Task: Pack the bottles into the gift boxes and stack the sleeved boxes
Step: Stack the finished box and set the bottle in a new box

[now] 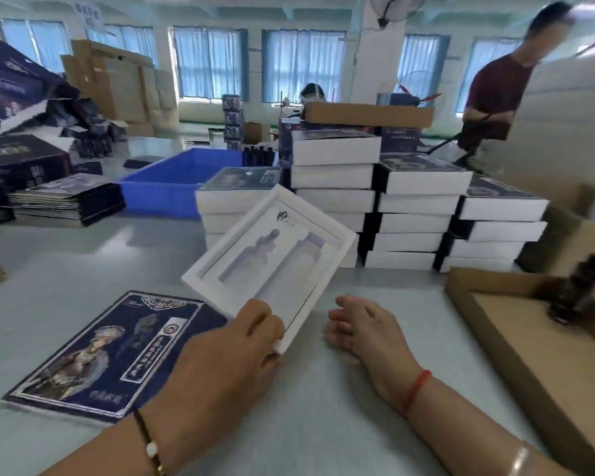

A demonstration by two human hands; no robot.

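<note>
My left hand (234, 345) grips the near corner of a white gift box (272, 249) and holds it tilted above the table. Its tray shows two bottle-shaped recesses, both without bottles. My right hand (361, 326) hovers just right of the box with relaxed fingers, holding nothing. A dark blue printed sleeve (117, 352) lies flat on the table to the left of my left hand. Stacks of sleeved boxes (419, 207) stand behind the white box. Dark bottles (577, 290), blurred, sit in a cardboard tray at the right.
A cardboard tray (516, 341) lies along the right edge. A blue plastic bin (172, 180) stands at the back left, beside a pile of flat sleeves (66, 201). A person (495, 84) stands at the back right. Cartons line the far wall.
</note>
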